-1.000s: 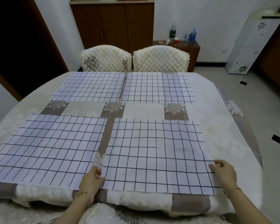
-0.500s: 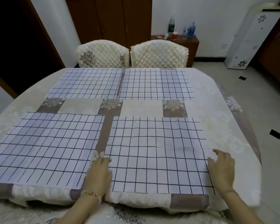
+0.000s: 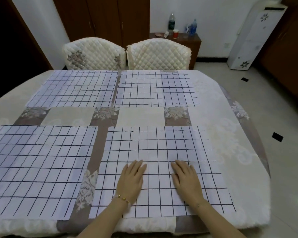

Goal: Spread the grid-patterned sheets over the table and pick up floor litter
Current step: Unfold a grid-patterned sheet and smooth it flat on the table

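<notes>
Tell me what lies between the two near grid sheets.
Only a bare tablecloth strip, brown with a floral patch, separates the left sheet from the right sheet, per the head view.

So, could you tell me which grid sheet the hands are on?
The near-right sheet: left hand and right hand lie flat on it; the other three sheets are untouched.

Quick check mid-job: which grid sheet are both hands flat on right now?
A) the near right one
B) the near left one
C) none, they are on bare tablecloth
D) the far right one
A: the left hand and right hand lie flat with straight fingers, side by side on the near right sheet.
</notes>
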`<state>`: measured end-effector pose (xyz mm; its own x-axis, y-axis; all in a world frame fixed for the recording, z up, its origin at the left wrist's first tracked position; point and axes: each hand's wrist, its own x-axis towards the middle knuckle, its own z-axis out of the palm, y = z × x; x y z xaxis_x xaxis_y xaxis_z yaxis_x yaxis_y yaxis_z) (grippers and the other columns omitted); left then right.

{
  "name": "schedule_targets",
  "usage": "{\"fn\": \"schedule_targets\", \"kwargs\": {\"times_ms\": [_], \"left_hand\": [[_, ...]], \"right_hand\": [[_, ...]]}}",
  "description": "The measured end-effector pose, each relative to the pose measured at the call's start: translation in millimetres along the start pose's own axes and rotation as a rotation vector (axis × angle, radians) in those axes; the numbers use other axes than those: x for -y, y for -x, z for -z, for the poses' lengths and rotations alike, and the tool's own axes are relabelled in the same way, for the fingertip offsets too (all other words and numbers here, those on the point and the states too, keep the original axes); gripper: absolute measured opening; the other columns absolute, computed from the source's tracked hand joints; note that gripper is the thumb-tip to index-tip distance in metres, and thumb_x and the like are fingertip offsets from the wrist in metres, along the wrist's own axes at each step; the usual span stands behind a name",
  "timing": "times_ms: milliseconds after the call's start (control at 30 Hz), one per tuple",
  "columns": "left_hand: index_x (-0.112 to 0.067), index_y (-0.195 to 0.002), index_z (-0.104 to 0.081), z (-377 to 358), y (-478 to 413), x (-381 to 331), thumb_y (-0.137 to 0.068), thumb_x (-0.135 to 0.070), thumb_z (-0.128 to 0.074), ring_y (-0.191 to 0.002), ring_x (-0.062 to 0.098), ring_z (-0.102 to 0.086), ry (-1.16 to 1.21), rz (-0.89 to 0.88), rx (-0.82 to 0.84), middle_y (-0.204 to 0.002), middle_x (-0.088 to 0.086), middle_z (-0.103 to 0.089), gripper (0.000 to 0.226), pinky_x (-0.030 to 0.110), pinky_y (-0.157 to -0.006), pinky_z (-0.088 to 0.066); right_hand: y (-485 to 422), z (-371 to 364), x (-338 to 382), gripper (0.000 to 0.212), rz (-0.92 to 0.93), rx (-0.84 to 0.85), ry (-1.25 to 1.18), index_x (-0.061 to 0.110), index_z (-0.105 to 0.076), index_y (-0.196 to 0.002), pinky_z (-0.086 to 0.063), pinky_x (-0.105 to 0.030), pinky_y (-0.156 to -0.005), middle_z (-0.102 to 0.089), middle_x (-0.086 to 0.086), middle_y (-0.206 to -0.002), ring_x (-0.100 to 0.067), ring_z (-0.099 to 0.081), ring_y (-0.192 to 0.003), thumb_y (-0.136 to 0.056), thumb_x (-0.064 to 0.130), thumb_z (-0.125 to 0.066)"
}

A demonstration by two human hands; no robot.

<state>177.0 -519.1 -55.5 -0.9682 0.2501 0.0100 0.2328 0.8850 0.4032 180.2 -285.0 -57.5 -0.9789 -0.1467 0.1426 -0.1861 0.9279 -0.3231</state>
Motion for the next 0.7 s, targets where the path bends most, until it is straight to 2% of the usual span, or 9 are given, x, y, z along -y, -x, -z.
{"fn": "schedule_targets", "kwargs": {"times_ms": [33,100,200,267,367,467,567,633,700], "left_hand": [[-0.028,-0.129,-0.048,-2,2,6,-0.094,-0.032,-0.030,-0.126,0.016,-0.041,-0.083,0.032,0.014,-0.134,-0.007,-0.054,0.040,0.036,-0.109,-0.018],[-0.030,-0.139,-0.037,0,4,12,-0.097,-0.039,-0.013,-0.137,0.012,-0.023,-0.099,0.149,0.029,-0.146,-0.011,-0.037,0.049,0.035,-0.113,-0.004],[-0.030,-0.144,-0.026,3,2,21,-0.097,-0.041,-0.013,-0.140,0.010,-0.015,-0.156,0.270,-0.032,-0.151,-0.010,-0.027,0.051,0.033,-0.114,0.006],[-0.031,-0.145,-0.026,6,-1,25,-0.094,-0.042,-0.016,-0.142,0.011,-0.015,-0.127,0.333,-0.028,-0.153,-0.009,-0.026,0.053,0.031,-0.113,0.010],[-0.028,-0.142,-0.033,4,-5,28,-0.091,-0.041,-0.017,-0.141,0.016,-0.025,-0.147,0.359,-0.068,-0.152,-0.006,-0.032,0.055,0.035,-0.114,0.007],[-0.019,-0.125,-0.056,8,-18,22,-0.087,-0.035,-0.027,-0.128,0.026,-0.048,-0.196,0.363,-0.095,-0.135,0.004,-0.055,0.050,0.050,-0.111,-0.017],[-0.015,-0.112,-0.062,14,-39,12,-0.086,-0.028,-0.030,-0.118,0.029,-0.055,-0.174,0.249,-0.096,-0.123,0.007,-0.062,0.043,0.051,-0.104,-0.037],[-0.015,-0.110,-0.064,18,-54,9,-0.085,-0.027,-0.033,-0.112,0.028,-0.060,-0.159,0.139,-0.050,-0.119,0.006,-0.065,0.041,0.049,-0.097,-0.046],[-0.018,-0.113,-0.063,22,-69,14,-0.084,-0.029,-0.032,-0.114,0.027,-0.060,-0.173,0.108,0.017,-0.122,0.005,-0.064,0.044,0.050,-0.096,-0.045]], "right_hand": [[-1,-1,-8,0.049,-0.031,0.048,0.030,0.025,-0.045,-0.139,-0.019,-0.040,-0.116,-0.042,0.008,-0.146,-0.014,-0.034,-0.136,-0.094,0.039,-0.030],[-3,2,-26,0.058,-0.085,0.141,0.074,0.033,-0.015,-0.148,0.004,-0.036,-0.117,-0.010,0.014,-0.155,-0.008,-0.006,-0.145,-0.093,0.050,-0.012],[-13,12,-52,0.066,-0.181,0.191,0.123,0.037,0.006,-0.145,0.009,-0.036,-0.117,0.006,0.016,-0.155,-0.006,0.007,-0.144,-0.085,0.062,0.011],[-20,19,-65,0.067,-0.234,0.209,0.122,0.036,0.007,-0.144,0.005,-0.039,-0.119,0.004,0.014,-0.157,-0.007,0.005,-0.145,-0.083,0.062,0.010],[-26,24,-70,0.073,-0.264,0.226,0.121,0.030,-0.002,-0.150,0.002,-0.042,-0.119,-0.002,0.011,-0.159,-0.011,-0.001,-0.147,-0.082,0.056,0.006],[-38,26,-55,0.072,-0.270,0.115,0.088,0.016,-0.032,-0.146,-0.013,-0.049,-0.116,-0.028,-0.001,-0.155,-0.023,-0.022,-0.145,-0.086,0.045,-0.007],[-55,23,-30,0.054,-0.102,0.022,0.086,0.009,-0.058,-0.126,-0.032,-0.054,-0.107,-0.056,-0.010,-0.135,-0.032,-0.048,-0.129,-0.088,0.031,-0.027],[-68,16,-19,0.047,0.002,0.032,0.068,0.011,-0.064,-0.116,-0.035,-0.054,-0.104,-0.063,-0.008,-0.125,-0.031,-0.055,-0.122,-0.089,0.029,-0.031],[-83,11,-16,0.051,0.024,0.102,0.031,0.014,-0.063,-0.118,-0.031,-0.053,-0.108,-0.061,-0.006,-0.129,-0.028,-0.052,-0.126,-0.089,0.034,-0.027]]}}
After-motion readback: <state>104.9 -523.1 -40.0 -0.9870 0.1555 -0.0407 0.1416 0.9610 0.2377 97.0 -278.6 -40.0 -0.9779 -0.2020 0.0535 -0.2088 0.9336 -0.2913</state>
